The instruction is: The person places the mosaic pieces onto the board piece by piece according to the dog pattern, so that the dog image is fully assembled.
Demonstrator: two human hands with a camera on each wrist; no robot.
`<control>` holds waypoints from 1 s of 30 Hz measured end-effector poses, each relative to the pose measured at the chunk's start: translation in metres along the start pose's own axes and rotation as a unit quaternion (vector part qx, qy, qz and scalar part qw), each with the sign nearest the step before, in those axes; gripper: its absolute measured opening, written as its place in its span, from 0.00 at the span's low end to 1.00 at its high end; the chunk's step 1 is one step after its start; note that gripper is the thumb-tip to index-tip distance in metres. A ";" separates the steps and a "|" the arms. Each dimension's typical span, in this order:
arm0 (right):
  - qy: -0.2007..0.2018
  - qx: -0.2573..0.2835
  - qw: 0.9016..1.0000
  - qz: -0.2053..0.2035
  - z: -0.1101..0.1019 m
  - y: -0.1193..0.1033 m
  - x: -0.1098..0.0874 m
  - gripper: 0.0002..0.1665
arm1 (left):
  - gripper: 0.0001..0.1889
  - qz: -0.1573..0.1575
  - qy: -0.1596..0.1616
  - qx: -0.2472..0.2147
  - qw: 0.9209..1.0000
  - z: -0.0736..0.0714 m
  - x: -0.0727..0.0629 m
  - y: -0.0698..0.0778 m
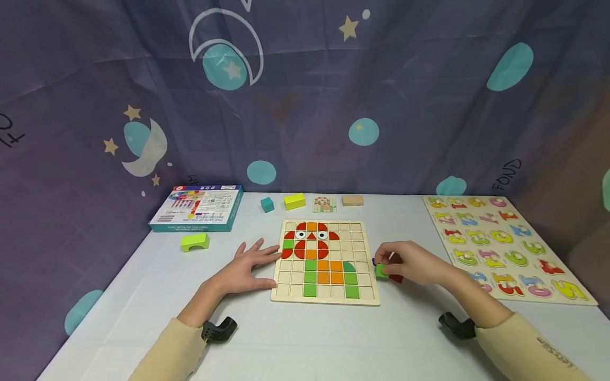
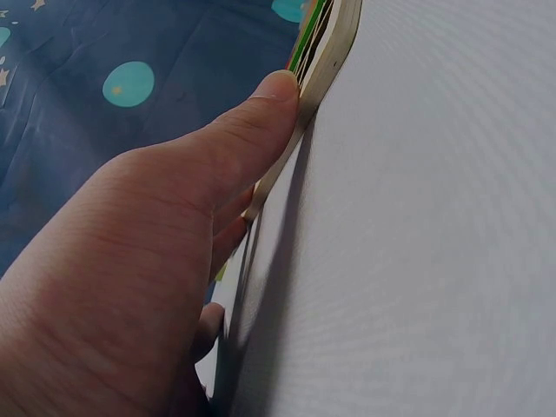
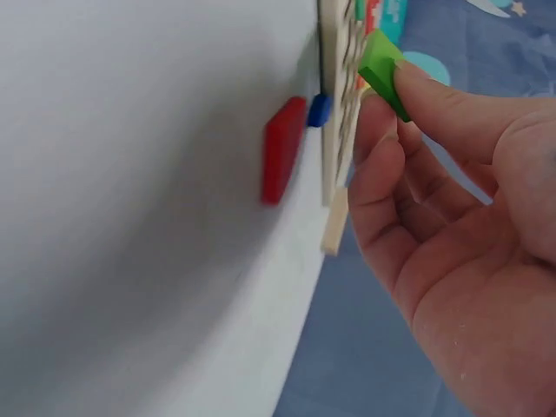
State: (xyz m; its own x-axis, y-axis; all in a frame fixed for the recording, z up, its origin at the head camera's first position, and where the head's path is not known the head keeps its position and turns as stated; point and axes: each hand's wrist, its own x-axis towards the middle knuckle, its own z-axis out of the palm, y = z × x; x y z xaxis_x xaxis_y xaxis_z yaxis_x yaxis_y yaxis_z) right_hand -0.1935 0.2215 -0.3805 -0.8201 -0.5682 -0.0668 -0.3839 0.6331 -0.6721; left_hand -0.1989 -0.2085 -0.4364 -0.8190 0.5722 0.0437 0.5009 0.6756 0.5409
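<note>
A light wooden grid board [image 1: 284, 277] lies on the table, with red, orange and green tiles and two eye pieces set into a bird-like figure. My left hand [image 1: 251, 268] spreads its fingers along the board's left side, the thumb [image 2: 274, 91] touching its edge. Just off the board's right edge, my right hand [image 1: 410, 262] pinches a green square tile [image 3: 382, 69] between thumb and fingers. Under that hand a red tile [image 3: 282, 152] lies on the table, partly hidden in the head view. Beside it, close to the board, is a small blue piece [image 3: 320, 110].
Behind the board stand a teal cube [image 1: 267, 205], a yellow block [image 1: 294, 201], a small pattern card [image 1: 325, 205] and a plain wooden block [image 1: 352, 200]. A flat box [image 1: 197, 209] and a green arch block [image 1: 195, 242] are at left. A number puzzle board [image 1: 505, 248] lies at right.
</note>
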 end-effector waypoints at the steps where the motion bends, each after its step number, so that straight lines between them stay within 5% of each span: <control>1: 0.003 -0.001 1.000 0.002 0.000 -0.001 0.005 0.09 | 0.41 -0.001 -0.001 0.000 1.000 0.000 0.000 0.000; 18: 0.028 -0.012 0.999 -0.011 0.012 -0.017 0.090 0.06 | 0.41 -0.001 0.002 -0.006 1.000 0.001 0.000 -0.002; 30: 0.028 -0.026 0.999 -0.022 0.020 -0.018 0.115 0.05 | 0.40 0.002 0.000 -0.004 1.000 0.001 0.000 -0.002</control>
State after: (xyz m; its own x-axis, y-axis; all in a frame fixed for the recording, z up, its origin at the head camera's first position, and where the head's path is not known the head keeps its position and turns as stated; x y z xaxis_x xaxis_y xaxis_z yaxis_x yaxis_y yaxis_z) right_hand -0.2723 0.1341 -0.3913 -0.8242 -0.5663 0.0048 -0.4404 0.6356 -0.6341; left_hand -0.2003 -0.2094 -0.4382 -0.8173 0.5744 0.0458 0.5017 0.6701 0.5471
